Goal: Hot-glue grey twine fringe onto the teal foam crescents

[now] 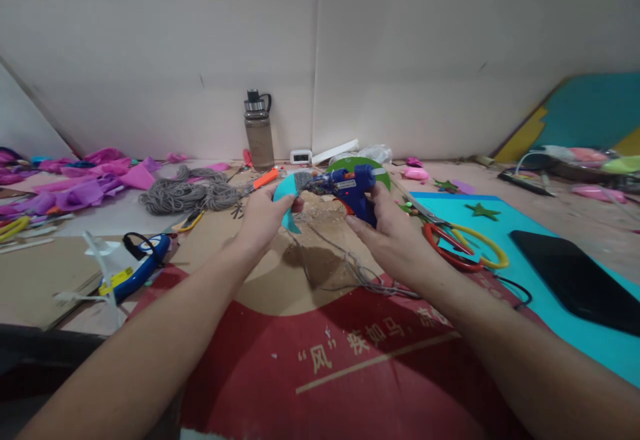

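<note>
My left hand [267, 215] pinches a curved turquoise piece [285, 193] whose upper end is wrapped in grey cord [302, 180]. Wrapped around the handle of a blue hot glue gun [353, 190] is my right hand [389, 227]. The gun's nozzle points left, at or very close to the cord-wrapped end; whether they touch I cannot tell. A white glue stick juts from the gun's back. Loose grey cord [367, 280] trails below over the cardboard [260, 273], which is brown and red with printed characters.
A grey cord bundle [187, 190], orange-handled cutter [265, 179] and water bottle [259, 133] stand or lie beyond my hands. At right are large scissors [463, 247], a turquoise sheet [525, 293] and a black phone [575, 277]. A blue-and-white device [135, 270] lies left, near purple scraps [95, 190].
</note>
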A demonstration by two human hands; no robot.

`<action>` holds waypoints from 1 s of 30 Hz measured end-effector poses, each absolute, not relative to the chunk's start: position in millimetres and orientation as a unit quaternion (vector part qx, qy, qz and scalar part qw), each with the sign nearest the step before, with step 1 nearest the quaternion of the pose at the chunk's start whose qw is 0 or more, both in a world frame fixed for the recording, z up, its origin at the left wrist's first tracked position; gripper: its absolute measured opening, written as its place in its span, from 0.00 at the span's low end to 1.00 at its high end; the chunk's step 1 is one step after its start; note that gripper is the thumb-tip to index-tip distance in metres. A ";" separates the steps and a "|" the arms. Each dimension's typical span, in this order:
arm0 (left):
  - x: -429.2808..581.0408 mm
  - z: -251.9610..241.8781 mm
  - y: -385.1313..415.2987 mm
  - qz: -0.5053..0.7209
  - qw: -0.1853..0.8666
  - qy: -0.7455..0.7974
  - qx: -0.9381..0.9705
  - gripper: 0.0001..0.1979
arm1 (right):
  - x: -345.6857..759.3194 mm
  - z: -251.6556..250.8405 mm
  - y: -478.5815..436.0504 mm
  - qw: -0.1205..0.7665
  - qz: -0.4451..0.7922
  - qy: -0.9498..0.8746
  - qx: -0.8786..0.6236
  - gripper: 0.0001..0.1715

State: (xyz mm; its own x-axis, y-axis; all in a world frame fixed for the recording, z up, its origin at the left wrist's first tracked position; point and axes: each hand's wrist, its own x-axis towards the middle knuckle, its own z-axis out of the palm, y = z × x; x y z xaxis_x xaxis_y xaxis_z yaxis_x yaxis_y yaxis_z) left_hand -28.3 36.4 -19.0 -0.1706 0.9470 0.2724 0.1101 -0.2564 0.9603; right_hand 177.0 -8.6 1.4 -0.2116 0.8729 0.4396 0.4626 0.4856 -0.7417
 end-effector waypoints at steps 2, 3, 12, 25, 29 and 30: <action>-28.6 -20.1 37.6 0.591 0.373 0.488 0.524 0.05 | 177.3 1.6 -8.7 0.441 0.226 -0.745 -0.447 0.25; -28.7 -20.7 38.1 0.594 0.380 0.484 0.518 0.04 | 177.4 1.5 -8.6 0.440 0.222 -0.746 -0.448 0.25; -26.3 -20.3 37.9 0.600 0.409 0.470 0.502 0.05 | 175.5 -1.2 -7.6 0.429 0.206 -0.764 -0.435 0.27; -25.4 -19.3 36.8 0.600 0.408 0.469 0.504 0.07 | 176.9 -2.7 -8.2 0.414 0.192 -0.764 -0.455 0.28; -24.7 -17.6 35.1 0.605 0.411 0.468 0.496 0.07 | 177.2 -0.4 -9.2 0.406 0.187 -0.764 -0.465 0.27; -24.8 -17.4 34.8 0.606 0.409 0.468 0.497 0.07 | 177.0 0.4 -9.7 0.405 0.188 -0.764 -0.465 0.28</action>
State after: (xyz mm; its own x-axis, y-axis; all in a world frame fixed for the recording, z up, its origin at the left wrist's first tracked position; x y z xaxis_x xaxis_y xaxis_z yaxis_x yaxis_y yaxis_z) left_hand -24.8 34.8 -17.4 -0.1713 0.9605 0.2193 -0.0311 -0.2277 0.9732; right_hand 177.0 -9.7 0.4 -0.2392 0.8638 0.4434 0.5589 0.4959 -0.6646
